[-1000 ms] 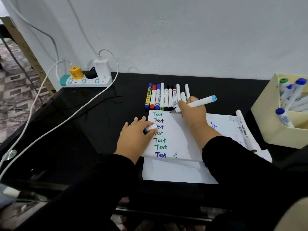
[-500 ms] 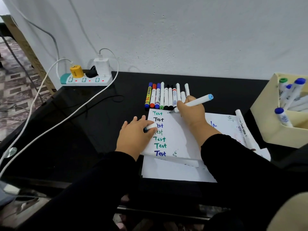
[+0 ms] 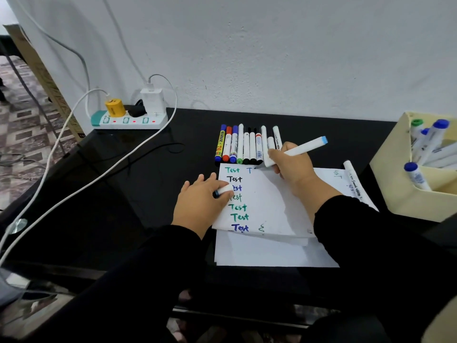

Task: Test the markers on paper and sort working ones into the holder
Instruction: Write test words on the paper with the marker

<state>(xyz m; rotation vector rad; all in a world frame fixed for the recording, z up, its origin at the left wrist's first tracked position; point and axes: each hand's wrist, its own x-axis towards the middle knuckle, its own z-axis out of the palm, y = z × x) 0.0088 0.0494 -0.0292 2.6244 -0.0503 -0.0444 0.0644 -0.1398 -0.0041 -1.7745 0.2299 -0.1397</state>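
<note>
My right hand (image 3: 293, 167) grips a white marker (image 3: 305, 146) with a light-blue end, its tip on the top of the white paper (image 3: 267, 201). A column of "Test" words runs down the paper's left side, and a fresh "T" sits beside the top one. My left hand (image 3: 201, 201) rests on the paper's left edge and holds the marker's cap (image 3: 222, 190). A row of several markers (image 3: 247, 144) lies just beyond the paper. The cream holder (image 3: 395, 189) at the right holds several blue- and green-capped markers.
One white marker (image 3: 353, 179) lies on the paper's right side. A power strip (image 3: 128, 120) with plugs sits at the back left, and white cables (image 3: 74, 191) trail across the black table (image 3: 123, 194). A wall stands close behind.
My right hand's marker tip has drawn a "T" next to the top "Test". My left hand has stayed put on the paper with the cap.
</note>
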